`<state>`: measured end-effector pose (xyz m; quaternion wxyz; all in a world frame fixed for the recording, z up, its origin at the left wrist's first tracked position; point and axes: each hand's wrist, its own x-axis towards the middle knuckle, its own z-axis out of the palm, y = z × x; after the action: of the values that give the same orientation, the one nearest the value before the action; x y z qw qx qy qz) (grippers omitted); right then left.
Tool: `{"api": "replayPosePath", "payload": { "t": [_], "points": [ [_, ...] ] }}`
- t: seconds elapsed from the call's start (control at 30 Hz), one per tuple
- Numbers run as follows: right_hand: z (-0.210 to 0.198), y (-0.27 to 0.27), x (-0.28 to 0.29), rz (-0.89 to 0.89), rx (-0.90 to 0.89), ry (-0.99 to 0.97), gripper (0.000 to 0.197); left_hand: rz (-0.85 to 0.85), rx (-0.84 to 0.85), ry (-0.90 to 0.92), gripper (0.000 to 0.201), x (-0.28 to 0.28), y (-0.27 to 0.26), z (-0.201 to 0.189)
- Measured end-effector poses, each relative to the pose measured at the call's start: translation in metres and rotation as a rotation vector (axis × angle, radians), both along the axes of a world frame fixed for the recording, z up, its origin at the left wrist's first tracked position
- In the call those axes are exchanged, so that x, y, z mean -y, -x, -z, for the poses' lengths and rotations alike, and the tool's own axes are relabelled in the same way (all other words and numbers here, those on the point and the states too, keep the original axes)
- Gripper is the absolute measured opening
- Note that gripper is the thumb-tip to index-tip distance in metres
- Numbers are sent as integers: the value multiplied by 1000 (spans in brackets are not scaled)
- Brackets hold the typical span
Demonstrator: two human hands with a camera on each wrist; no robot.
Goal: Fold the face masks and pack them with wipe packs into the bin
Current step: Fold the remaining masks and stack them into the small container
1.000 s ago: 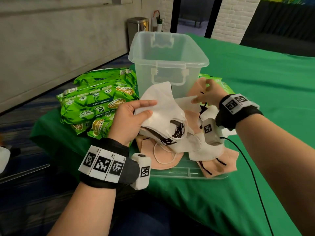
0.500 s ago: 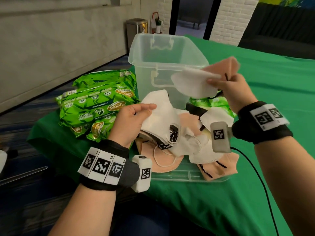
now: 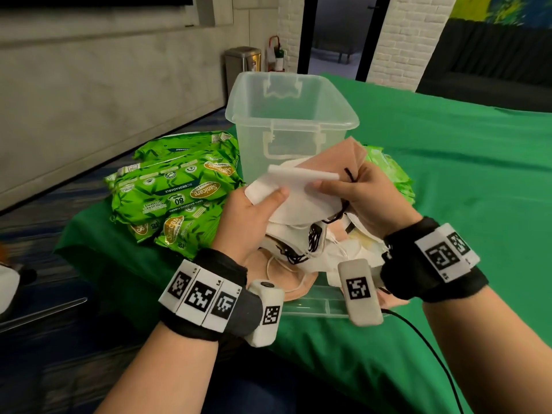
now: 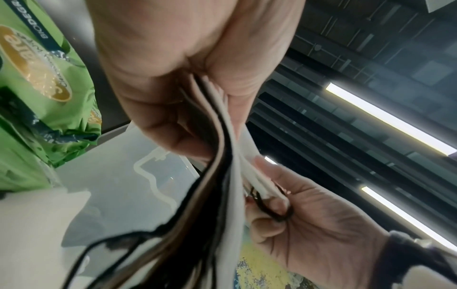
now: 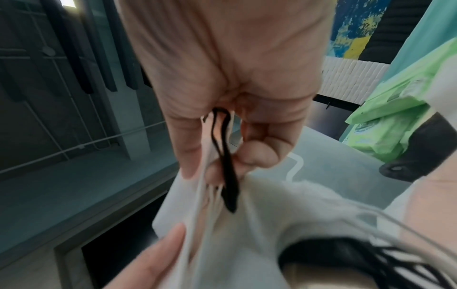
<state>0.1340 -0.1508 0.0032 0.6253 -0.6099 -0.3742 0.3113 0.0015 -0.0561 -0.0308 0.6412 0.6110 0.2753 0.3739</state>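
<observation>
In the head view both hands hold a flat white face mask [image 3: 298,192] with a beige mask [image 3: 337,156] behind it, just in front of the clear plastic bin [image 3: 291,115]. My left hand [image 3: 268,201] pinches the left end, thumb on top. My right hand [image 3: 343,186] pinches the right end together with a black ear loop [image 5: 227,156]. The left wrist view shows the layered mask edges [image 4: 230,136] between thumb and fingers. More white and beige masks [image 3: 307,246] lie heaped below the hands. Green wipe packs [image 3: 176,192] are stacked left of the bin.
The heap of masks rests on a clear lid [image 3: 313,303] near the table's front edge. Another green wipe pack [image 3: 391,174] lies right of the bin. Green cloth [image 3: 463,180] covers the table to the right. A black cable [image 3: 424,345] runs from my right wrist.
My right hand has brought the white and beige masks down from the bin's rim toward me. My left hand has left the heap and taken hold of their left end.
</observation>
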Motion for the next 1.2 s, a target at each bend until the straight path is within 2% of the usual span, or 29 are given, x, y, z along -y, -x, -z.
{"api": "replayPosePath", "payload": {
  "t": [0.13, 0.27, 0.43, 0.57, 0.67, 0.7, 0.8, 0.97, 1.13, 1.2],
  "points": [
    [-4, -6, 3, 20, -88, -99, 15, 7, -49, -47, 10, -2, 3, 1],
    [-7, -14, 4, 20, -77, -139, 3, -9, -47, -60, 12, -4, 3, -1],
    [-6, -18, 4, 71, -67, -173, 18, -1, -27, -83, 17, -7, 4, 1],
    [-14, -22, 6, 182, -174, -229, 28, -6, 18, -118, 36, -10, 5, 2],
    [-19, -23, 6, 188, -109, -255, 18, -23, -8, -168, 41, -13, 5, 4],
    [-20, -24, 5, 180, -62, -257, 17, -33, -19, -190, 40, -14, 5, 4],
    [-23, -25, 6, 81, 62, -304, 32, -48, -40, -231, 37, -15, 5, 5],
    [-29, -20, 11, -45, 49, -337, 56, -33, -47, -218, 29, -16, 6, 8],
    [-28, -17, 11, -144, 11, -293, 31, 5, -45, -198, 22, -17, 7, 11],
    [-26, -17, 10, -190, 101, -173, 27, 46, -35, -194, 23, -16, 7, 11]
  ]
}}
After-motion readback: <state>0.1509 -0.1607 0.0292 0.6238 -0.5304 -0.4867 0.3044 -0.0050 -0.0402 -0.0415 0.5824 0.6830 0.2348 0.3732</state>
